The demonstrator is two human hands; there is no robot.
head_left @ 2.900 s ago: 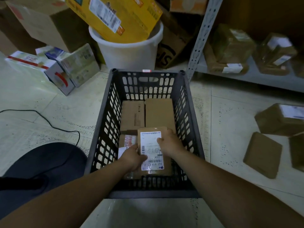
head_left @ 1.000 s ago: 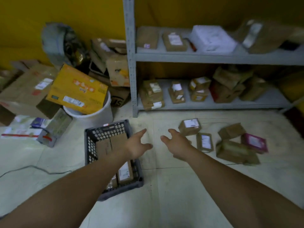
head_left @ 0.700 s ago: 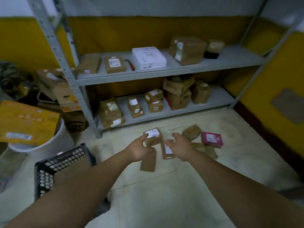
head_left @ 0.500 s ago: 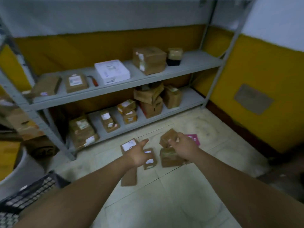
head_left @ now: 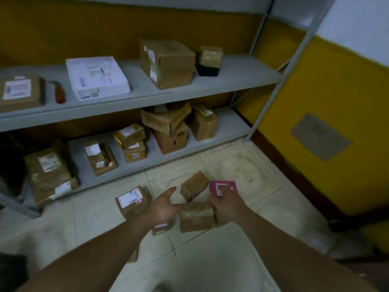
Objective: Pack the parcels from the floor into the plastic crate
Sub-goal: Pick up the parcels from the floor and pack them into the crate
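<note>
As I reached over the pale tiled floor (head_left: 200, 266), both of my bare arms stretched toward a cluster of parcels lying near the floor's far edge, just in front of the grey metal shelf rack (head_left: 210, 85). My left hand (head_left: 165, 207) hung released, fingers spread and thumb raised, above a small brown parcel with a white label (head_left: 161, 226). Its fingertips came close to a tape-wrapped brown cardboard parcel (head_left: 196, 217) that sat between my two hands. My right hand (head_left: 226, 205) lay at that parcel's right side with its fingers curled out of sight, so I could not tell whether it grasped anything. Just beyond its knuckles sat a pink box with a white label (head_left: 223, 186), and beside that a plain brown carton (head_left: 194, 186) tilted on one edge. A brown box with a large white label (head_left: 131, 200) lay left of my left hand. On the rack's upper shelf stood a flat white box (head_left: 96, 77) and a large brown carton (head_left: 168, 62).
</note>
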